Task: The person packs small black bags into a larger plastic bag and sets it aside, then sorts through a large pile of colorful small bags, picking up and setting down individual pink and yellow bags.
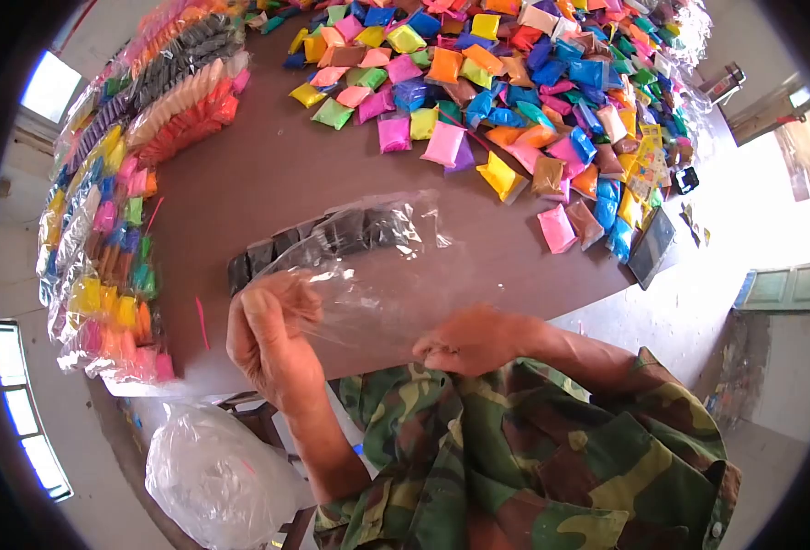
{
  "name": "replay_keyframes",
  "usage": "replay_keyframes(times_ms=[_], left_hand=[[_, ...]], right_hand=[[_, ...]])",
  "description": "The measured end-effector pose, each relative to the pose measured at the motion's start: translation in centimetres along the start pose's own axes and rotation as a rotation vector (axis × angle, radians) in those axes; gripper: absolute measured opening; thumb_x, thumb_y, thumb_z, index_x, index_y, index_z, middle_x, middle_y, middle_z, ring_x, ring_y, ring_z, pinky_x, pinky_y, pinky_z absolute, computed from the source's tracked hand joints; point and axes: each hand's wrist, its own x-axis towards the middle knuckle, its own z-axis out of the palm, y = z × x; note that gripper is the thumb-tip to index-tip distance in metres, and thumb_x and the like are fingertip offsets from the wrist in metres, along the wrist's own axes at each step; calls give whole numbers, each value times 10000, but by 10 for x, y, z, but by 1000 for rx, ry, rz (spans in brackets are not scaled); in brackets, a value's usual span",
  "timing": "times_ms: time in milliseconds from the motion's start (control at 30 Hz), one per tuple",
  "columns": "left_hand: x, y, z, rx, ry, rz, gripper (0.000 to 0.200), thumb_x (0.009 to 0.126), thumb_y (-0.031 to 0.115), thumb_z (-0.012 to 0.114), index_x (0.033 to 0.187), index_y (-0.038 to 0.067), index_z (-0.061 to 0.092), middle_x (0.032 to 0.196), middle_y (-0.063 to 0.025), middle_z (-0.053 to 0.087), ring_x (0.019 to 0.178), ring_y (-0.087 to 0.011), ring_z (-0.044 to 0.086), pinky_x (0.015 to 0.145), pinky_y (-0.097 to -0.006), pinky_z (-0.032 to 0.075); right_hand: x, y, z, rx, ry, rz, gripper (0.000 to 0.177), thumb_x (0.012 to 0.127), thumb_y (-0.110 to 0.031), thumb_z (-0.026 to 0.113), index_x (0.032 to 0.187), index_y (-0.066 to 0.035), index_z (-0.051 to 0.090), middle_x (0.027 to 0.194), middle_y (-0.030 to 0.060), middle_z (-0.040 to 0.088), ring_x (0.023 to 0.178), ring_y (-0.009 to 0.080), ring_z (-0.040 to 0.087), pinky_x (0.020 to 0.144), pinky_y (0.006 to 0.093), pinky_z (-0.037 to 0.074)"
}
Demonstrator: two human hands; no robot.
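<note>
A clear plastic bag (368, 298) is stretched between my two hands above the brown table. My left hand (275, 335) is closed on the bag's left edge, thumb against the fingers. On the right, my right hand (469, 341) has its fingers curled at the bag's lower right side, slightly blurred. Behind the bag lies a row of small black packets (332, 236), partly seen through the plastic; whether they are inside it I cannot tell.
Colourful small packets (446, 64) are heaped across the table's (231, 192) far and right side. Bagged rows of packets (116, 220) line the left edge. A large clear bag (217, 472) sits below the left edge. A dark flat object (652, 246) lies at the right corner.
</note>
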Motion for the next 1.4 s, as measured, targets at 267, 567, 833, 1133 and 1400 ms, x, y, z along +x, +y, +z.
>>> replay_keyframes(times_ms=[267, 567, 833, 1133, 1400], left_hand=[[-24, -29, -63, 9, 156, -149, 249, 1126, 254, 593, 1107, 29, 698, 926, -73, 708, 773, -125, 585, 708, -279, 455], [-87, -49, -99, 409, -203, -530, 240, 1041, 152, 674, 1191, -35, 690, 1047, -120, 740, 973, -169, 681, 899, -317, 540], [-52, -34, -89, 545, -129, -325, 540, 993, 321, 756, 1362, -56, 642, 1273, -189, 694, 1202, -282, 652, 1057, -417, 495], [-12, -62, -30, 809, -387, -331, 349, 900, 209, 840, 1142, -22, 741, 944, -107, 754, 833, -160, 694, 780, -337, 566], [-55, -59, -28, 731, -208, -210, 193, 924, 105, 815, 1010, -22, 697, 858, -62, 709, 723, -126, 634, 691, -299, 538]], right_hand=[[-46, 19, -22, -50, 349, -14, 293, 1006, -175, 555, 1229, -126, 738, 1142, 170, 758, 1097, 402, 702, 940, 517, 553], [-68, 44, -40, -460, 540, -31, 161, 846, -99, 658, 995, -103, 718, 987, 102, 672, 1059, 344, 683, 900, 511, 538], [-66, 38, -40, -781, 478, -129, 68, 835, -151, 695, 902, -158, 706, 970, 32, 661, 1046, 231, 648, 917, 401, 492], [-80, 36, -42, -824, 583, -217, 91, 768, -149, 701, 841, -99, 679, 1026, 42, 646, 1101, 237, 628, 1023, 402, 472], [-86, 60, -45, -746, 538, -38, 161, 808, -86, 699, 969, -85, 714, 1150, 45, 672, 1241, 225, 600, 1117, 490, 389]])
